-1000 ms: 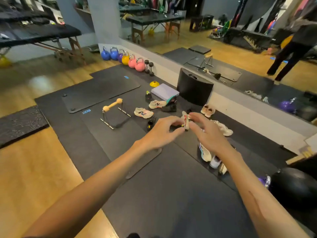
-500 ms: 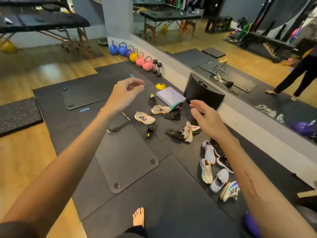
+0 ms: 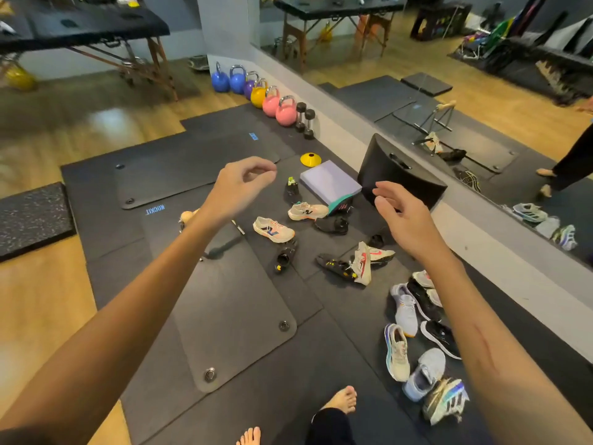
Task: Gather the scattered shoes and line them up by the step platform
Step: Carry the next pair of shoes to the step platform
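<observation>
Head view — white-red shoe (image 3: 364, 263) lies below right-hand fingers (image 3: 383, 191) (apart).

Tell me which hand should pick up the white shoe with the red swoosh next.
Right, probably. The right hand hangs open nearly over the white shoe with the red swoosh. The left hand, also empty, sits farther off, nearer the white shoe with blue and orange.

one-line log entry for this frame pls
left hand: empty, raised | right hand: empty, raised | white-red shoe: tipped on mat, unheld | step platform: shoes scattered nearby, not lined up
</observation>
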`<action>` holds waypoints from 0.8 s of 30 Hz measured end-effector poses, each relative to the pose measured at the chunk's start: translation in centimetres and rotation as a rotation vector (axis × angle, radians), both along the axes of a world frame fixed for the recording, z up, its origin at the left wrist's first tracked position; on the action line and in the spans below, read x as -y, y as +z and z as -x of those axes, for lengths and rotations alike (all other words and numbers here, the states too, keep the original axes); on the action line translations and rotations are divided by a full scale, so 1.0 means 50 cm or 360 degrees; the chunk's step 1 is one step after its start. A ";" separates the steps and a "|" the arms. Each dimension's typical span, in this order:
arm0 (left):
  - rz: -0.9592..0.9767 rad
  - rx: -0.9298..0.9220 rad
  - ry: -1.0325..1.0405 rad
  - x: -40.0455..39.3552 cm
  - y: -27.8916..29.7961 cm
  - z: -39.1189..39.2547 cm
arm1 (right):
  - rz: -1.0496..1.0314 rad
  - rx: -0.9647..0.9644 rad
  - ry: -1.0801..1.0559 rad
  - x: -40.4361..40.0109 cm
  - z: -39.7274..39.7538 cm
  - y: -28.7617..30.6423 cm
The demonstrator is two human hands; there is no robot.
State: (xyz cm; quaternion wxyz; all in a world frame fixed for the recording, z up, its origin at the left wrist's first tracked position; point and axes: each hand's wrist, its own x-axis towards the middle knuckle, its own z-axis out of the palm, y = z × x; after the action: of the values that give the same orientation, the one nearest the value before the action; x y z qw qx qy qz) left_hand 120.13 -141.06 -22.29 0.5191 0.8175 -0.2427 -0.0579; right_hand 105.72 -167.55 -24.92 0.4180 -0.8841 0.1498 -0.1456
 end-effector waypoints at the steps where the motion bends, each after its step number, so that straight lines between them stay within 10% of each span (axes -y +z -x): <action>1: -0.0022 0.0001 0.0001 0.025 -0.004 -0.014 | -0.0008 0.0002 0.0003 0.032 -0.017 -0.008; 24: -0.0129 -0.0024 0.0241 0.377 -0.067 -0.365 | -0.0016 -0.0172 0.0524 0.386 -0.525 -0.083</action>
State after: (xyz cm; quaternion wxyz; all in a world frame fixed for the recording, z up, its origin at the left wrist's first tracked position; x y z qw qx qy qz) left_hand 138.39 -159.91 -25.64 0.4902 0.8534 -0.1738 -0.0344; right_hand 131.99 -186.83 -29.04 0.4321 -0.9011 0.0261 -0.0267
